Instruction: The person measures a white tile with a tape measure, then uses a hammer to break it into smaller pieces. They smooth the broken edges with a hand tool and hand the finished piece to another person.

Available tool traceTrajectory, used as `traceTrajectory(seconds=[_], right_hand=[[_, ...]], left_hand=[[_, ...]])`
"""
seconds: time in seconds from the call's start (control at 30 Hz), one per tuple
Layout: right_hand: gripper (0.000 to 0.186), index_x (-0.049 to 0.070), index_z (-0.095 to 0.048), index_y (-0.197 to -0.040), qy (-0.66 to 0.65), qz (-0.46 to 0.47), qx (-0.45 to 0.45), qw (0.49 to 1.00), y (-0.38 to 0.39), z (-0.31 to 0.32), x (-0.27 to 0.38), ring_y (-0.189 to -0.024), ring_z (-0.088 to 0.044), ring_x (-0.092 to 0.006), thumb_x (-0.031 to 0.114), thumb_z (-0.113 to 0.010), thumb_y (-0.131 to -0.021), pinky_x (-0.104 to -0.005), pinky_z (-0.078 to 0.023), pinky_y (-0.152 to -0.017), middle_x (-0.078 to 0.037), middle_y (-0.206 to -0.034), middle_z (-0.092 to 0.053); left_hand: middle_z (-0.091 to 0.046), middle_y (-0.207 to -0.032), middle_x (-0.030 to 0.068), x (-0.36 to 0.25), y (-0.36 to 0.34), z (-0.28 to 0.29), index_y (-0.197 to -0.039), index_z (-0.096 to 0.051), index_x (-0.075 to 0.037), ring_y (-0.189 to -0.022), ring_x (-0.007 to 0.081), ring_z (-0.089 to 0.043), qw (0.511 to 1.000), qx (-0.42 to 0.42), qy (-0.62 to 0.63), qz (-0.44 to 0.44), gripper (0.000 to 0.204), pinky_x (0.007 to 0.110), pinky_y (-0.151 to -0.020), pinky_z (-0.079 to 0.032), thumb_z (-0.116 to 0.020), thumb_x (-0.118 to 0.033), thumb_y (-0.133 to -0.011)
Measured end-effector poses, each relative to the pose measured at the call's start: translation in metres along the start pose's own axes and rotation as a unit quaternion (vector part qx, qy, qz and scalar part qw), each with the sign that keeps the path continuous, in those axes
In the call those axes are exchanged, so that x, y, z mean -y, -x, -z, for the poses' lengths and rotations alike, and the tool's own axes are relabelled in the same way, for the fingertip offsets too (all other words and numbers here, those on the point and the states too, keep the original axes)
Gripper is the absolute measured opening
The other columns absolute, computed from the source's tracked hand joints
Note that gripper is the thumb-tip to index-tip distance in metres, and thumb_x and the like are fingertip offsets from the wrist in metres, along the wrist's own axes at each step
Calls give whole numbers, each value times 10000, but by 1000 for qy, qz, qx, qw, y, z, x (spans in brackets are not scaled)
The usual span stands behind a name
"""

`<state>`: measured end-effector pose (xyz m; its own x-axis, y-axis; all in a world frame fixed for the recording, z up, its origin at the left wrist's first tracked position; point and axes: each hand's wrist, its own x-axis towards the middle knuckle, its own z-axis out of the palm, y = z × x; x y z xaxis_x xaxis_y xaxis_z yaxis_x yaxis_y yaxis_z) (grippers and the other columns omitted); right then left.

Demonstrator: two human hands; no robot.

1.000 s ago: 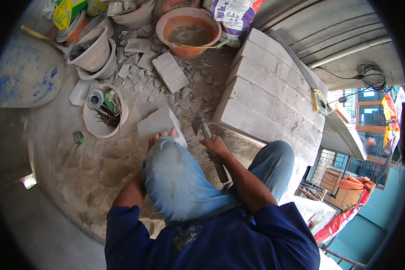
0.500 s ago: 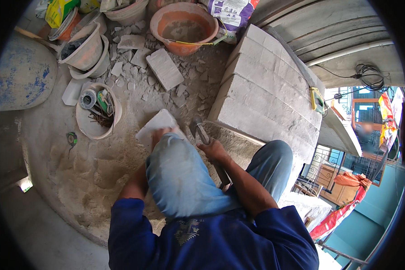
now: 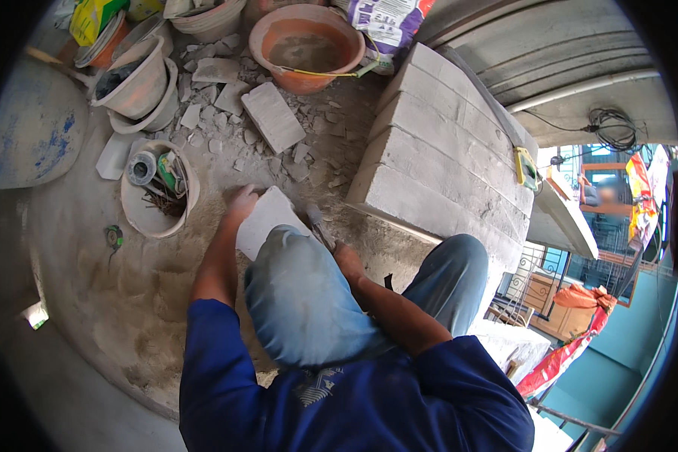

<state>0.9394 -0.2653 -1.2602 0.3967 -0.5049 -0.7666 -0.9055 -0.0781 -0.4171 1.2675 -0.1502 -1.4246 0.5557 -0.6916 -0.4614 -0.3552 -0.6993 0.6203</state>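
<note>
A pale lightweight block piece [image 3: 270,220] lies on the dusty ground in front of my raised knee, which hides its near end. My left hand [image 3: 241,202] grips the block at its far left edge, the fingertips partly out of sight. Just to the right of the knee, my right hand [image 3: 348,262] is closed round the handle of a hammer [image 3: 318,224]. The hammer's metal head is close to the block's right side; whether they touch I cannot tell.
Stacked pale blocks [image 3: 444,143] stand at right, with a yellow-handled tool [image 3: 526,167] on them. A bucket of tools [image 3: 192,200] and a tape measure [image 3: 114,236] are at left. Rubble, another block [image 3: 273,117] and an orange basin [image 3: 309,38] lie beyond.
My left hand has moved from beside the knee to the block's far left edge. The block has turned and shifted slightly right. The hammer has moved a little left and toward me.
</note>
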Motion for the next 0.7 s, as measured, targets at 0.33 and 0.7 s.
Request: traceTrajectory(seconds=[0.33,0.7], right_hand=[[757,-62,-669,-1125,-46,2,-21,999,-26,-9,-39,-1014,-696,-431,630,-747,-828,-481,-531,-858,-293,-995,-714],[629,-18,-687,-1125,-68,-52,56,995,-15,19,-16,-884,-722,-372,528,-792,-832,-468,-542,-817,-239,-911,-720]], left_hand=[[-622,-1355,140,-71,47,40,-1343,-602,14,-1252,267,-573,906,244,287,195,601,397,-1073,-426,-598,-446,-956],[-543,-1401,249,-94,105,52,-1441,-458,59,-1315,364,-519,995,90,-11,33,1117,401,-1109,-404,-901,-498,-581]])
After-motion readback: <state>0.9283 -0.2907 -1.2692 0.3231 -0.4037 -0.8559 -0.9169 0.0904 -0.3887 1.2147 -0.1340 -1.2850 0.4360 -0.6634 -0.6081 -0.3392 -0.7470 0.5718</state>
